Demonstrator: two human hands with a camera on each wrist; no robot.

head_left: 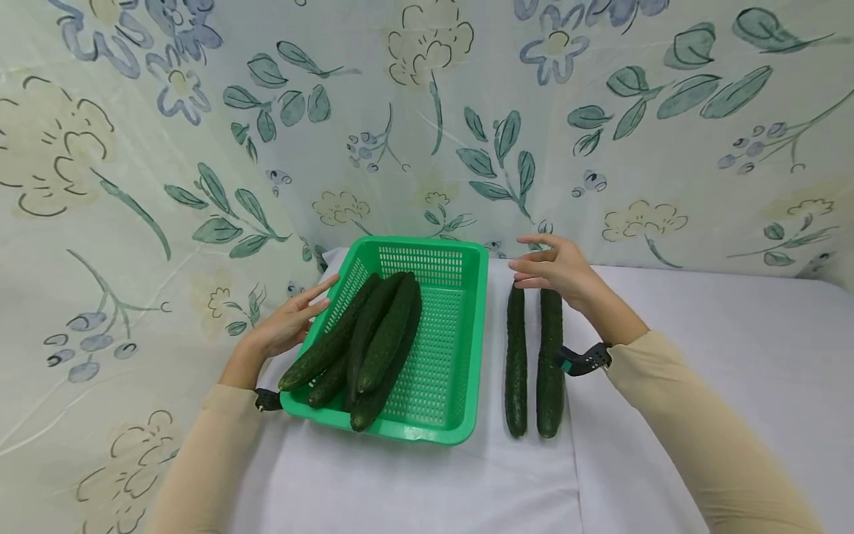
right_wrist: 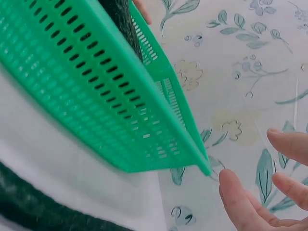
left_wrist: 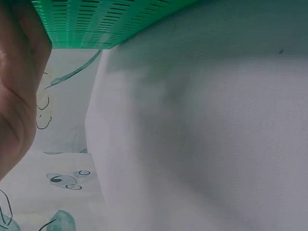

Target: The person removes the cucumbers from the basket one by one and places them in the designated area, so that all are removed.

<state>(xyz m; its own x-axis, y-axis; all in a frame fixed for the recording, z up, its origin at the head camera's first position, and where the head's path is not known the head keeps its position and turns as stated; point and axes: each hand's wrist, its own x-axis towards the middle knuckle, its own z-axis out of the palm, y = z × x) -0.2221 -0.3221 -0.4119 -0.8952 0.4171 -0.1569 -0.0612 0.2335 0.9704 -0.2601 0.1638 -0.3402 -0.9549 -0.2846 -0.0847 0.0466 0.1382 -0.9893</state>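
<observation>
A green plastic basket [head_left: 482, 334] holds several cucumbers [head_left: 387, 337] heaped on its left side. The left hand [head_left: 285, 324] rests against the basket's left wall with fingers extended; in the left wrist view that hand [left_wrist: 17, 82] lies beside the basket's side [left_wrist: 115, 21]. To the right of the basket, two cucumbers lie side by side on the cloth, one [head_left: 516, 363] nearer the basket, the other [head_left: 550, 363] farther right. The right hand [head_left: 557, 268] is above their far ends, fingers apart and slightly bent, holding nothing; the right wrist view shows its spread fingers [right_wrist: 264, 192] past the basket's corner [right_wrist: 204, 166].
A white cloth [head_left: 734, 356] covers the table. Behind it and along the left hangs a floral sheet [head_left: 400, 111]. Dark bands are on both wrists, the right one [head_left: 586, 360] close to the farther-right cucumber in the head view.
</observation>
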